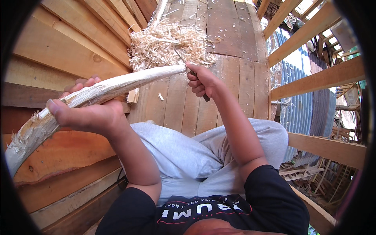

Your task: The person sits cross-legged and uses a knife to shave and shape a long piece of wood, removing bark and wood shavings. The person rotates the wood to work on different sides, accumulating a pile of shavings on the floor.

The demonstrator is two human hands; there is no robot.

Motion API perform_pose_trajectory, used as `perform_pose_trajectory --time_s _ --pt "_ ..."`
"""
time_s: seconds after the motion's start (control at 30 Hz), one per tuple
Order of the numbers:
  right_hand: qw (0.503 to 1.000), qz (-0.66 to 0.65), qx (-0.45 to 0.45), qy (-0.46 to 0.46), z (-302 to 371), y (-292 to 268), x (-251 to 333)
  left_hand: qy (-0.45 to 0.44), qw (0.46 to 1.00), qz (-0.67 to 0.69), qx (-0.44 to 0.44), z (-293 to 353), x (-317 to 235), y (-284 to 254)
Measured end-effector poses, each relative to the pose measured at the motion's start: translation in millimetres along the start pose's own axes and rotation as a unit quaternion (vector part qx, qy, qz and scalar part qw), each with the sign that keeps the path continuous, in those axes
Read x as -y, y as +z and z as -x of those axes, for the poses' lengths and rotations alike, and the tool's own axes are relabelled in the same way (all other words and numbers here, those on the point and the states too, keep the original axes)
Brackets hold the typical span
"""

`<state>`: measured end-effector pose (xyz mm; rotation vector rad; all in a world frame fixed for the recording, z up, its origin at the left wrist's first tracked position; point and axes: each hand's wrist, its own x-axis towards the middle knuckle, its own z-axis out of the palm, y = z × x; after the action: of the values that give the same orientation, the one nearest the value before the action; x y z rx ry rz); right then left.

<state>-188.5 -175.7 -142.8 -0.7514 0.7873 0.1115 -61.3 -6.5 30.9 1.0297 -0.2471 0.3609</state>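
Observation:
A long, pale, peeled wooden pole [129, 81] slants across the left half of the view, its surface rough and frayed toward the lower left end. My left hand [88, 113] is wrapped round it from below, thumb and fingers on opposite sides. At the pole's right end, my right hand [203, 80] grips a knife [181, 57] by its dark handle. The thin blade points up and left, close to the pole's tip; whether it touches the wood I cannot tell.
A heap of curled wood shavings [168, 45] lies on the plank floor [231, 90] beyond the pole. Stacked boards [70, 47] line the left side. On the right stand wooden rails [321, 80], with corrugated metal sheets [303, 102] outside them. My crossed legs [176, 150] are below.

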Motion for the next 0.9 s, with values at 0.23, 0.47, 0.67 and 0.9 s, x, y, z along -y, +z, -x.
perform_pose_trajectory --time_s 0.23,0.47,0.67,0.9 --pt "0.968 0.117 -0.210 -0.075 0 12 1 0.005 1.000 0.010 -0.018 -8 -2 -2" --pt "0.886 0.309 -0.275 -0.209 -18 11 -11 -0.006 1.000 0.007 -0.011 -11 -3 -5" --pt "0.991 0.066 -0.108 -0.037 -6 12 -6 0.032 0.999 -0.011 -0.028 -8 -1 -1" --pt "0.986 0.029 -0.164 -0.027 -6 1 -5 0.021 0.999 0.022 -0.008 -2 -2 2"
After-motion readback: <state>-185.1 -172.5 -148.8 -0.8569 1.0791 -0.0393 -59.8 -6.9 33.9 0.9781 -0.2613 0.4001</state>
